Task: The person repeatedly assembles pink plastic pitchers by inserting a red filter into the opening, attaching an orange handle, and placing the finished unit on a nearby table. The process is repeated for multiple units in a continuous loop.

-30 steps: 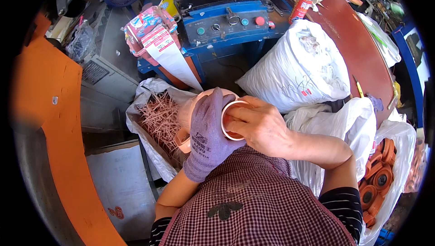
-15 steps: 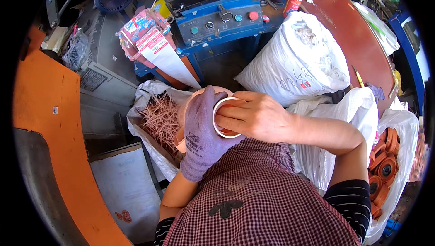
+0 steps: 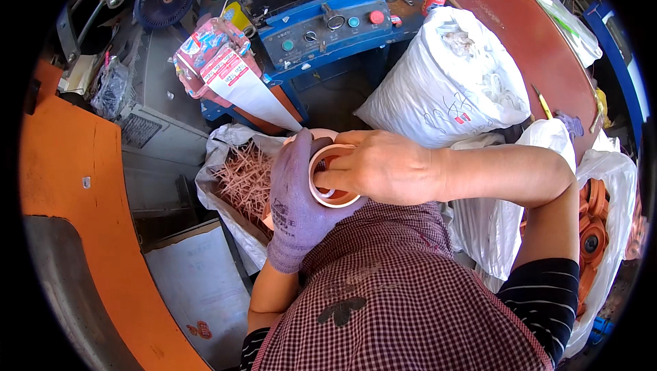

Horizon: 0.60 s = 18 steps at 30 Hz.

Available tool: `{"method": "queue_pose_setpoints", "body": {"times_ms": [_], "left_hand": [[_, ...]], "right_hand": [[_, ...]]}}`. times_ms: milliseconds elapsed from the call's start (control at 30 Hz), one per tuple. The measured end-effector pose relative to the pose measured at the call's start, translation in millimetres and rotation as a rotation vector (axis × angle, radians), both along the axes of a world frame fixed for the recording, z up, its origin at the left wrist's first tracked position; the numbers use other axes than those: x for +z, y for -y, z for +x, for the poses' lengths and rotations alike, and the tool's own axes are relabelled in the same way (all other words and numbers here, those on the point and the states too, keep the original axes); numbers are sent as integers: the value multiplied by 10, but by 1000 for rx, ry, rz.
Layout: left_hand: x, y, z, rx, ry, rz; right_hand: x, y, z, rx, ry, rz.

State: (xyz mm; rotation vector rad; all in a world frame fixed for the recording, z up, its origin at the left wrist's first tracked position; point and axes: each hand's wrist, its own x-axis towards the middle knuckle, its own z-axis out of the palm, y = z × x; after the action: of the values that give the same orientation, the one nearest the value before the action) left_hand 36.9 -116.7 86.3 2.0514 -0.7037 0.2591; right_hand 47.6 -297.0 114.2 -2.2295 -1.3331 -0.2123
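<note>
My left hand (image 3: 294, 190), in a purple knit glove, is wrapped round a pinkish-orange plastic pipe fitting (image 3: 314, 183), with the round, pale-rimmed opening facing me. More of the same pinkish-orange plastic shows behind the glove. My bare right hand (image 3: 390, 168) lies across the opening. Its fingers bend over the rim and reach inside, pressed against the inner wall. A red-orange inner surface shows beside them. Whether these fingertips pinch anything is hidden. Both hands are in front of my checked apron (image 3: 383, 268).
Pink plastic strips (image 3: 244, 179) fill a sack at the left. Beyond stands a blue machine with a control panel (image 3: 325, 36). A full white sack (image 3: 438, 90) leans by a red-brown table (image 3: 540, 49). Orange-brown parts (image 3: 592, 241) fill a bag at the right. An orange machine frame (image 3: 68, 166) stands at the left.
My right forearm has swung up and outward to the right, and the wrist has turned. My right fingers stay in the opening. The fitting has shifted slightly left.
</note>
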Motion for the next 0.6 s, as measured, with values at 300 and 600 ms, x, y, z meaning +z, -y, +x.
{"method": "queue_pose_setpoints", "body": {"times_ms": [300,600], "left_hand": [[-120,-46,17,-12,-11,148],[194,-653,91,175,-173,-61]], "right_hand": [[121,-7,142,248,-209,-242],[1015,369,1651,-935,399,-71]]}}
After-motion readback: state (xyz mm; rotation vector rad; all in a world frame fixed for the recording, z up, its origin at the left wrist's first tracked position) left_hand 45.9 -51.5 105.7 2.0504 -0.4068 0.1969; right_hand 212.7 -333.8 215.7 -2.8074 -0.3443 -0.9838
